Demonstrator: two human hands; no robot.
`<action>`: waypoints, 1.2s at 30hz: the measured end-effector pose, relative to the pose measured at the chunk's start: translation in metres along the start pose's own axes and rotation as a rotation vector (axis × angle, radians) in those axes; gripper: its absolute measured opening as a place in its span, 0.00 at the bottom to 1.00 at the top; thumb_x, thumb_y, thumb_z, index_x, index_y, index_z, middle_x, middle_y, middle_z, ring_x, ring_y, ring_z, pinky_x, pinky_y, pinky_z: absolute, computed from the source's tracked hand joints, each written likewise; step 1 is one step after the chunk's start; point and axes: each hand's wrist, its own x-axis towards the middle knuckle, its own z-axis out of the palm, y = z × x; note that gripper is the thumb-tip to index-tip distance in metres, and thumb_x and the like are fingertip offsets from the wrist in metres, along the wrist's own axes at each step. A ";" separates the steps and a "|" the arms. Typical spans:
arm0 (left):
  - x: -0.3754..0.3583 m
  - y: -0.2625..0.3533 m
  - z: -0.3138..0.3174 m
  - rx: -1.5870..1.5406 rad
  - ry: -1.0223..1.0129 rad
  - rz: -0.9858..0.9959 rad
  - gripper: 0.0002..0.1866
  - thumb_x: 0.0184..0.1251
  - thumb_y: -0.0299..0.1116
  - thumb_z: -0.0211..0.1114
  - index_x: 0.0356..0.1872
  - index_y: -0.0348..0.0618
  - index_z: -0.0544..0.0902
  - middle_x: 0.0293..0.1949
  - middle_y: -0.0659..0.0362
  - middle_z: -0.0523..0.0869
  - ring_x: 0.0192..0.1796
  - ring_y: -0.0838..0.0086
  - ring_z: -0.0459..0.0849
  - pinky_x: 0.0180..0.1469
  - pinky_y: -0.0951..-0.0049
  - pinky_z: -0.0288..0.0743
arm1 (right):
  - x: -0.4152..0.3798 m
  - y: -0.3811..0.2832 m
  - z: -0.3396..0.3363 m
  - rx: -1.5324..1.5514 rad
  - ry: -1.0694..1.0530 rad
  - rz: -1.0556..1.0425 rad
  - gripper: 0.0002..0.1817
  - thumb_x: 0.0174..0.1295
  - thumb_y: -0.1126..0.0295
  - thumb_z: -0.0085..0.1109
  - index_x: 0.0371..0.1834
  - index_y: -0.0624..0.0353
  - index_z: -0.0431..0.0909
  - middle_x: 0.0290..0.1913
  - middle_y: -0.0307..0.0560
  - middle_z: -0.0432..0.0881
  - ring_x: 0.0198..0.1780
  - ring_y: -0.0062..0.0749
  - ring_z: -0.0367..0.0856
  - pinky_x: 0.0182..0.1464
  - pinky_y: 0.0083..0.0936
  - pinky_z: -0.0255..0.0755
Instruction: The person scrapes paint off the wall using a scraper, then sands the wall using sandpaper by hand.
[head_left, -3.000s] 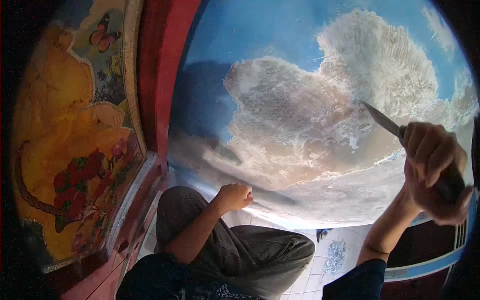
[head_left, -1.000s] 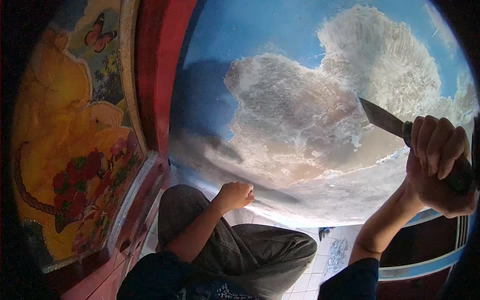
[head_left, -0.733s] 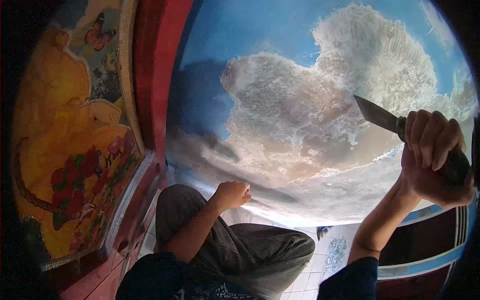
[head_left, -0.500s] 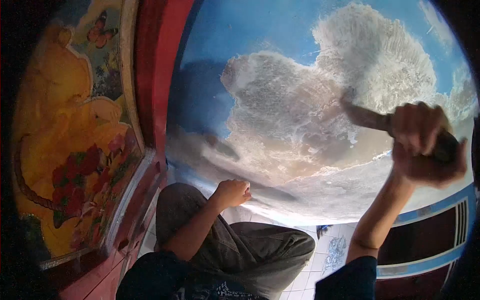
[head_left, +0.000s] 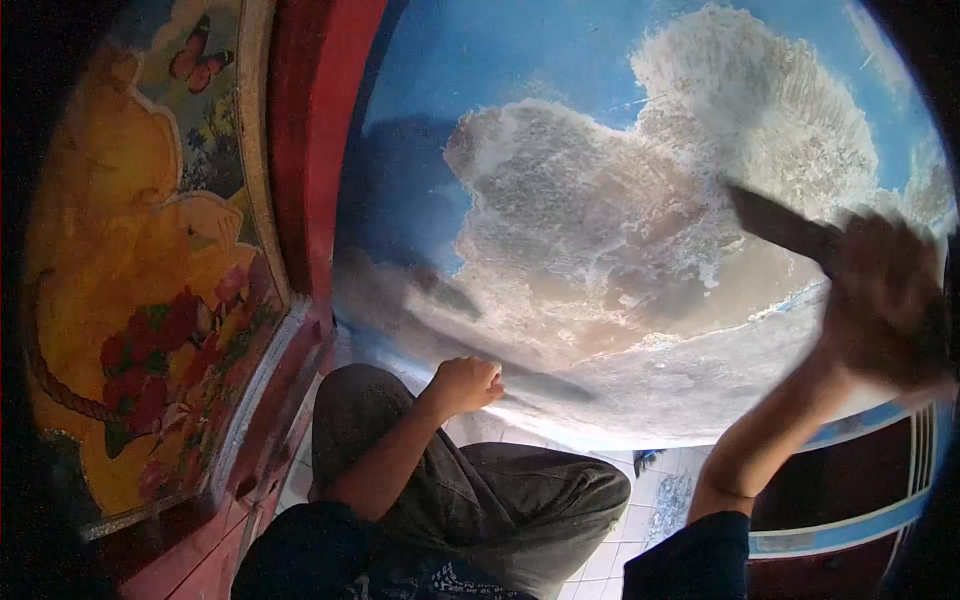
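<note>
My right hand [head_left: 885, 300] is wrapped round the handle of a broad dark-bladed knife [head_left: 780, 222], raised at the right. Motion smears the hand and blade. The blade slants up and left, its tip overlapping the rough, bare patch [head_left: 570, 190] in the blue-painted wall [head_left: 420, 80]. Pale, pitted plaster shows there, with ragged paint edges. Lower down, my left hand [head_left: 465, 386] is curled into a fist above my bent knee, close to the wall's lower part, with nothing showing in it.
At the left hangs a framed picture [head_left: 120, 220] with flowers and a butterfly, beside a red post [head_left: 315, 130]. My folded legs [head_left: 480, 490] lie below the wall, over white floor tiles [head_left: 610, 545]. A dark panel with blue and white trim [head_left: 850, 535] stands at the lower right.
My right hand has moved right and slightly down with the knife, and the blade tip has shifted right across the bare patch. My left hand has stayed in place.
</note>
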 end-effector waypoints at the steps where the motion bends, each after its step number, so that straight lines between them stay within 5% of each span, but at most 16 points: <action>1: 0.000 0.001 -0.001 0.008 -0.012 -0.010 0.12 0.53 0.40 0.57 0.29 0.41 0.77 0.26 0.50 0.81 0.32 0.57 0.82 0.35 0.58 0.74 | -0.004 -0.003 0.009 -0.143 0.083 0.106 0.33 0.60 0.37 0.27 0.16 0.56 0.63 0.10 0.39 0.59 0.10 0.22 0.53 0.11 0.20 0.50; 5: 0.003 0.001 -0.002 -0.002 -0.034 -0.035 0.12 0.53 0.41 0.57 0.30 0.42 0.77 0.26 0.51 0.81 0.32 0.58 0.82 0.35 0.58 0.74 | -0.002 -0.029 0.024 -0.275 0.199 -0.006 0.32 0.58 0.36 0.33 0.16 0.56 0.64 0.10 0.37 0.59 0.10 0.22 0.55 0.11 0.21 0.52; 8: 0.002 0.003 -0.003 0.000 -0.024 -0.029 0.12 0.53 0.40 0.57 0.29 0.41 0.77 0.25 0.51 0.81 0.32 0.58 0.82 0.35 0.58 0.74 | 0.001 -0.020 0.011 -0.133 0.649 0.219 0.32 0.57 0.36 0.37 0.25 0.58 0.68 0.14 0.37 0.64 0.13 0.23 0.59 0.14 0.23 0.55; 10: 0.002 0.000 -0.003 0.009 0.004 -0.008 0.12 0.53 0.39 0.57 0.29 0.41 0.77 0.25 0.51 0.81 0.32 0.58 0.82 0.35 0.58 0.74 | -0.008 -0.015 0.018 -0.262 0.175 0.151 0.34 0.58 0.36 0.32 0.21 0.59 0.67 0.12 0.36 0.62 0.12 0.23 0.58 0.13 0.22 0.55; 12: 0.001 -0.001 0.001 0.001 0.016 0.003 0.11 0.53 0.39 0.57 0.29 0.41 0.77 0.25 0.51 0.81 0.32 0.58 0.82 0.35 0.58 0.74 | 0.005 -0.029 0.024 -0.386 0.032 -0.047 0.35 0.58 0.36 0.27 0.17 0.59 0.66 0.10 0.36 0.61 0.11 0.23 0.56 0.13 0.21 0.55; 14: 0.003 0.000 -0.001 -0.037 -0.028 -0.030 0.11 0.53 0.39 0.57 0.29 0.41 0.77 0.25 0.51 0.81 0.32 0.57 0.82 0.35 0.58 0.74 | -0.001 -0.025 0.040 -0.448 0.236 0.081 0.36 0.58 0.34 0.26 0.15 0.57 0.64 0.09 0.36 0.59 0.10 0.23 0.55 0.13 0.21 0.55; 17: 0.002 0.001 -0.002 0.007 -0.012 -0.011 0.11 0.53 0.39 0.56 0.29 0.41 0.77 0.25 0.51 0.81 0.33 0.57 0.82 0.36 0.58 0.74 | 0.007 -0.017 0.029 -0.429 -0.021 0.148 0.35 0.58 0.35 0.25 0.15 0.56 0.63 0.10 0.38 0.59 0.11 0.22 0.56 0.14 0.22 0.56; 21: 0.001 0.001 0.001 -0.023 -0.011 -0.009 0.11 0.53 0.39 0.56 0.29 0.41 0.77 0.25 0.50 0.81 0.33 0.57 0.81 0.36 0.58 0.74 | 0.000 -0.033 0.043 -0.432 0.227 0.015 0.36 0.59 0.36 0.25 0.15 0.59 0.63 0.09 0.40 0.59 0.10 0.23 0.56 0.13 0.20 0.55; 25: 0.002 0.004 -0.005 0.005 -0.022 -0.030 0.11 0.52 0.39 0.57 0.29 0.42 0.77 0.26 0.50 0.81 0.33 0.56 0.81 0.36 0.58 0.74 | -0.006 -0.020 0.028 -0.463 0.319 0.185 0.34 0.59 0.35 0.26 0.15 0.55 0.64 0.11 0.40 0.61 0.13 0.23 0.60 0.14 0.20 0.53; 27: 0.002 0.005 -0.007 0.004 -0.039 -0.048 0.11 0.52 0.40 0.57 0.29 0.42 0.77 0.26 0.50 0.82 0.33 0.57 0.81 0.36 0.58 0.74 | -0.004 -0.028 0.025 -0.267 0.081 -0.005 0.35 0.58 0.35 0.27 0.16 0.57 0.64 0.11 0.41 0.61 0.13 0.24 0.59 0.15 0.19 0.52; 29: 0.002 0.004 -0.008 -0.024 -0.084 -0.069 0.11 0.53 0.40 0.57 0.30 0.42 0.77 0.27 0.50 0.82 0.34 0.57 0.81 0.36 0.59 0.74 | -0.009 -0.017 0.023 -0.380 0.171 0.092 0.35 0.58 0.34 0.28 0.16 0.58 0.65 0.12 0.40 0.62 0.13 0.24 0.58 0.15 0.19 0.53; 32: 0.001 0.001 -0.003 0.030 -0.035 -0.019 0.12 0.53 0.40 0.57 0.30 0.42 0.77 0.27 0.51 0.82 0.34 0.58 0.82 0.37 0.59 0.74 | 0.006 -0.019 0.026 -0.310 -0.091 0.173 0.36 0.57 0.34 0.29 0.16 0.58 0.65 0.12 0.40 0.62 0.12 0.24 0.57 0.16 0.18 0.53; 36: 0.002 0.004 -0.003 0.023 -0.052 -0.049 0.12 0.53 0.40 0.57 0.30 0.41 0.77 0.27 0.51 0.82 0.34 0.58 0.81 0.37 0.58 0.74 | -0.005 -0.013 0.043 -0.280 0.345 0.019 0.37 0.57 0.34 0.27 0.16 0.60 0.65 0.12 0.41 0.61 0.11 0.24 0.57 0.14 0.19 0.53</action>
